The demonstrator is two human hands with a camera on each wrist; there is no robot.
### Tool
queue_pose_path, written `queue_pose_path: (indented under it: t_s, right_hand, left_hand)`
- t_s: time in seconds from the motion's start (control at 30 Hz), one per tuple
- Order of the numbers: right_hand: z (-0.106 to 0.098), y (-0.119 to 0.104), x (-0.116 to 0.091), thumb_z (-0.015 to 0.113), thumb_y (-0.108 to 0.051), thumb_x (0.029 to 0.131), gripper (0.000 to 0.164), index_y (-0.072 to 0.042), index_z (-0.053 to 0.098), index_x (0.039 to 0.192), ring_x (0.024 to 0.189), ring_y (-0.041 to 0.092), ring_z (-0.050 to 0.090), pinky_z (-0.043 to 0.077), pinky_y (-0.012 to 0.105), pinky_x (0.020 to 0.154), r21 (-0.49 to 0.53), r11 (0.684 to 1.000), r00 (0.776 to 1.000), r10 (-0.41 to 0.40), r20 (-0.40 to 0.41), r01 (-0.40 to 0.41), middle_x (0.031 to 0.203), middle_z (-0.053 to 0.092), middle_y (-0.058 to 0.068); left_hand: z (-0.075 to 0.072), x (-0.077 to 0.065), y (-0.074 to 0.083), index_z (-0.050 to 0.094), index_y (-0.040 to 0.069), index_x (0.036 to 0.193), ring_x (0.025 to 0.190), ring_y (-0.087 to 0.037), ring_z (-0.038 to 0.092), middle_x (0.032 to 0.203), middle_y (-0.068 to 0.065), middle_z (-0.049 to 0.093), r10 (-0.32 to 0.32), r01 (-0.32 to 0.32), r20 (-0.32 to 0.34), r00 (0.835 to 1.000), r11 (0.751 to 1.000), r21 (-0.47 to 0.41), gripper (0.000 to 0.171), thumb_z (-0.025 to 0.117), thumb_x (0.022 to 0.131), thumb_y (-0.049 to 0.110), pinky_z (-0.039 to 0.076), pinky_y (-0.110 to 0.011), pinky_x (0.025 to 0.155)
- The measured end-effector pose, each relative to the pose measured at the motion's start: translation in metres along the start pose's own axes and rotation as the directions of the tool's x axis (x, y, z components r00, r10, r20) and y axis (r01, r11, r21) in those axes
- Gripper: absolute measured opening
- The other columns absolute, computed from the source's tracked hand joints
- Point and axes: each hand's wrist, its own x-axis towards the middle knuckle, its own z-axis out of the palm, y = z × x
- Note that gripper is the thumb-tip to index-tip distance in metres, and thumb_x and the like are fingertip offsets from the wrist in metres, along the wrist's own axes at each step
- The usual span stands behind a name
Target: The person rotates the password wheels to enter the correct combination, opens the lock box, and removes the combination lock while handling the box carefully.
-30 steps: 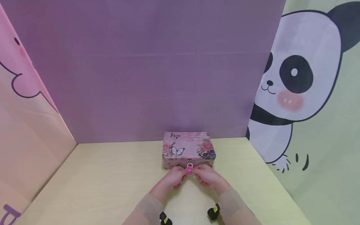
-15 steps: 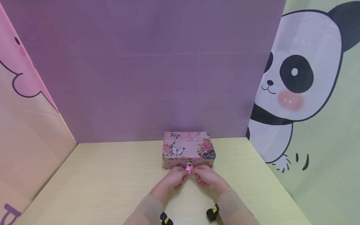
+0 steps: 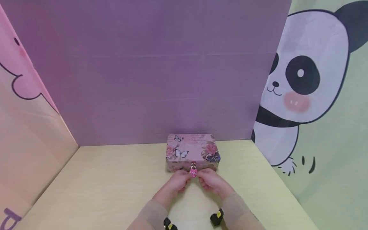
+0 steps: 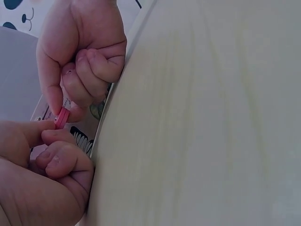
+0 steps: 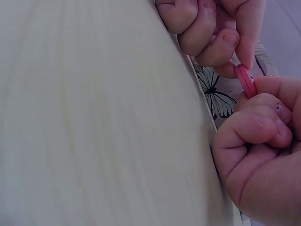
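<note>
A pink padlock [image 3: 193, 172] with a metal shackle hangs at the front latch of a closed pink box [image 3: 198, 148] printed with butterflies and flowers. From the left side my left hand [image 3: 179, 180] pinches the lock body between thumb and forefinger. My right hand [image 3: 212, 180] pinches its opposite edge in the same way. Seen edge-on in the left wrist view, the lock [image 4: 62, 118] sits between both sets of fingertips, other fingers curled in. The right wrist view has the lock [image 5: 245, 81] edge-on too; its keyhole cannot be made out.
The box stands on a pale wooden table [image 3: 120, 179], close to a purple back wall [image 3: 161, 80]. A panda-printed panel [image 3: 322, 134] bounds the right side, a pink and cream panel [image 3: 28, 127] the left. Black wrist-worn pieces [image 3: 216, 218] hang under the forearms.
The padlock's face has tilted and turned slightly between the fingers. Both hands stay nearly in place, and the box has not moved.
</note>
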Motion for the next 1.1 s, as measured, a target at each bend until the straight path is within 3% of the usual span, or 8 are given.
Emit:
queue_pose_path:
  t_s: [0.4, 1.1]
  right_hand:
    - [0.0020, -0.0002, -0.0004, 0.058, -0.015, 0.098, 0.021, -0.007, 0.054, 0.080, 0.050, 0.008, 0.035, 0.030, 0.023, 0.046, 0.017, 1.000, 1.000, -0.012, -0.006, 0.012, 0.062, 0.042, -0.004]
    - [0.0032, 0.0016, 0.0015, 0.060, -0.018, 0.098, 0.019, -0.006, 0.058, 0.083, 0.050, 0.009, 0.035, 0.029, 0.023, 0.047, 0.021, 1.000, 1.000, -0.003, -0.024, 0.004, 0.063, 0.043, -0.003]
  left_hand:
    - [-0.0012, -0.0004, -0.0040, 0.053, 0.011, 0.076, 0.048, -0.009, 0.032, 0.064, 0.002, 0.042, -0.004, 0.003, -0.007, 1.000, 0.997, -0.083, 0.024, 0.062, 0.097, 0.019, 0.026, -0.022, 0.041]
    - [-0.0029, -0.0015, -0.0057, 0.054, 0.009, 0.079, 0.048, -0.008, 0.032, 0.065, 0.003, 0.041, 0.004, -0.004, -0.007, 1.000, 0.995, -0.100, 0.022, 0.059, 0.099, 0.017, 0.026, -0.021, 0.043]
